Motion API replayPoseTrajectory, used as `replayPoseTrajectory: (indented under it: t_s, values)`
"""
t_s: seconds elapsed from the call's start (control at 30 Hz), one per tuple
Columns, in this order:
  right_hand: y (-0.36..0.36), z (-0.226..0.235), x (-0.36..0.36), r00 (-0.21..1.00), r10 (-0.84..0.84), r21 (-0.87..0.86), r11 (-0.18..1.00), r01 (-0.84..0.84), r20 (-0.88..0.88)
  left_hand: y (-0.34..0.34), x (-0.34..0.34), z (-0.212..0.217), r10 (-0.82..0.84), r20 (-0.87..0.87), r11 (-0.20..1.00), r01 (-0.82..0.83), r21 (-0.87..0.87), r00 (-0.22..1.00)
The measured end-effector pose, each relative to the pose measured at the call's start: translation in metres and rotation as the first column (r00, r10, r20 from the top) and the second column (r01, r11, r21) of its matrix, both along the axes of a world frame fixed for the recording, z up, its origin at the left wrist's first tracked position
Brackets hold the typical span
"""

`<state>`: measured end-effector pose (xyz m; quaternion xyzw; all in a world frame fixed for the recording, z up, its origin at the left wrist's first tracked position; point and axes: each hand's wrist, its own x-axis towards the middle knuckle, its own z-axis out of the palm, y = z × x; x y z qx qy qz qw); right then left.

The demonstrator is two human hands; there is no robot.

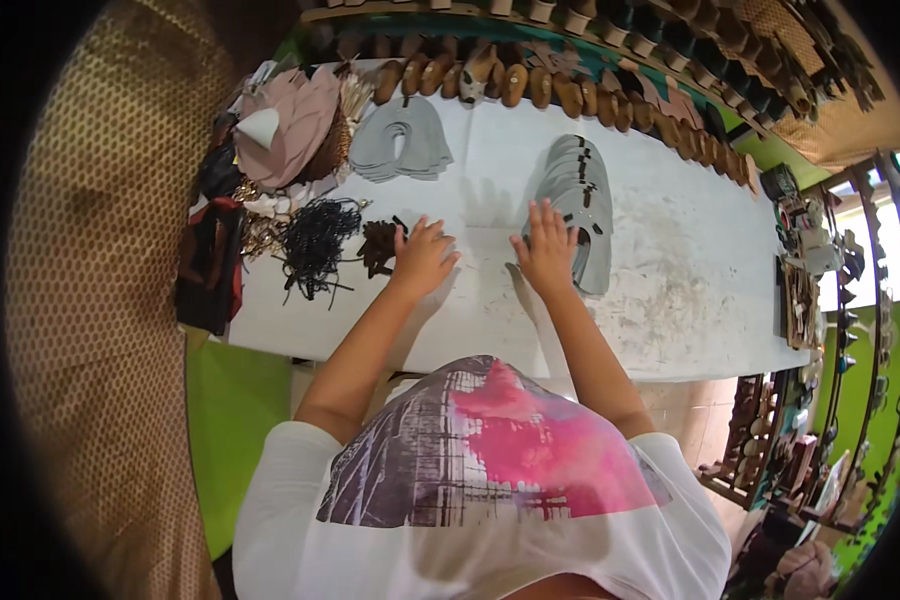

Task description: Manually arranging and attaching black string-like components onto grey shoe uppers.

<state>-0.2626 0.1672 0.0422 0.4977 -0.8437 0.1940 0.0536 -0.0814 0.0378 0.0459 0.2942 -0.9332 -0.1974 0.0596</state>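
My left hand [425,262] hovers over or rests on the white table, its fingers spread and nothing in them. Just left of it lies a small pile of dark brown strips [378,246]; whether the fingertips touch it I cannot tell. My right hand [548,250] is open too, fingers stretched forward at the left edge of a fanned row of grey curved cut pieces [598,215]. Small dark tabs [583,165] show along that row. Farther back on the left sits another stack of grey U-shaped pieces [425,150].
The white table [685,240] has dark smudges on its right side. Tangled black cords [318,240] and stacked pink pieces [295,130] lie at the left. Brown shoe lasts [515,85] line the far edge. Racks [850,320] stand at the right, a patterned curtain [100,300] at the left.
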Motion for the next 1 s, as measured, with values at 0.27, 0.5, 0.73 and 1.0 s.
replayPoseTrajectory:
  t_s: [0.27,0.5,0.73,1.0]
  values:
    - [-0.071,-0.009,0.04,0.969,0.201,0.156,0.962,-0.223,0.142,-0.058,0.046,0.005,0.215,-0.262,0.956,-0.258,-0.142,0.941]
    - [-0.132,-0.004,0.039,0.965,0.23,0.155,0.956,-0.248,0.129,-0.143,0.046,0.013,0.177,-0.257,0.866,-0.274,-0.418,0.95]
    - [-0.184,-0.004,0.04,0.96,0.26,0.11,0.956,-0.271,0.103,-0.204,0.024,0.014,-0.001,-0.074,0.862,-0.037,-0.505,0.997]
    - [-0.217,-0.007,0.024,0.941,0.335,0.108,0.935,-0.338,0.047,-0.236,0.013,0.015,-0.18,0.114,0.794,0.213,-0.57,0.977]
